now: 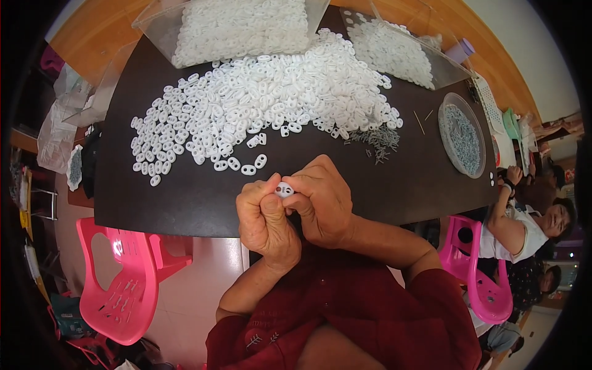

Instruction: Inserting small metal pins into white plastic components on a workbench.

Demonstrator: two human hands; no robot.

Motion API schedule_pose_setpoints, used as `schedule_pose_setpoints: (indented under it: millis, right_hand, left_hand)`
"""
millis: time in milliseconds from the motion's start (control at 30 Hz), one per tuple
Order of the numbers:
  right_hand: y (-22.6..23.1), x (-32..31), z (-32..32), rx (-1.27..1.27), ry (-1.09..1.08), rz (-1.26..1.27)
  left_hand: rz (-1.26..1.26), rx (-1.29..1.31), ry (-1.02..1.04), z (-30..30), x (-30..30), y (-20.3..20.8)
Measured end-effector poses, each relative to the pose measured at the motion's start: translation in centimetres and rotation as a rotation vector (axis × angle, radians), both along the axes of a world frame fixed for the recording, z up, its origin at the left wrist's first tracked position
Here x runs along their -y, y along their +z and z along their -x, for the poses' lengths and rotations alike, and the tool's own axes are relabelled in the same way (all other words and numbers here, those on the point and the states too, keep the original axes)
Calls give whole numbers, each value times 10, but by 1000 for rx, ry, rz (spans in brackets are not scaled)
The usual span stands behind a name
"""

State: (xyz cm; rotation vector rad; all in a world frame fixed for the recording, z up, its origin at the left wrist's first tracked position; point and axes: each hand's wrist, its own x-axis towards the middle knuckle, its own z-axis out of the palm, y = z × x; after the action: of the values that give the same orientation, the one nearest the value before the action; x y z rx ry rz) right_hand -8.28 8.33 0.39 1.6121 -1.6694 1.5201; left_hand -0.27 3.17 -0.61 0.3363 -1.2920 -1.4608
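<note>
Between the fingertips of both hands I pinch a small white oval plastic piece with holes [284, 190], held just over the table's front edge. My left hand [266, 216] grips its left side with thumb and finger. On its right side the fingers of my right hand [322, 200] are closed around it. Beyond my hands spreads a large heap of matching white two-holed pieces [246, 105], a few lying loose at its near edge. A small pile of thin grey pins [383, 139] lies at the heap's right end.
Two clear bins, one large [161, 37] and one smaller [444, 68], hold white pieces at the back. A round clear tub [480, 148] of grey pins stands right on the dark table [394, 197]. Pink chairs [120, 290] flank me; other people sit at right.
</note>
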Motion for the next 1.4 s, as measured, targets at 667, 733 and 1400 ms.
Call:
schedule_pose_setpoints:
  millis: [667,733,1400]
  right_hand:
    - [6,4,-6,-147,-132,43]
    - [6,2,-6,-142,-119,43]
    - [14,-11,-9,-199,-126,104]
  left_hand:
    - [-173,140,-55,-11,-9,11]
    - [-178,106,-92,-12,-11,15]
    - [24,34,-31,-11,-20,16]
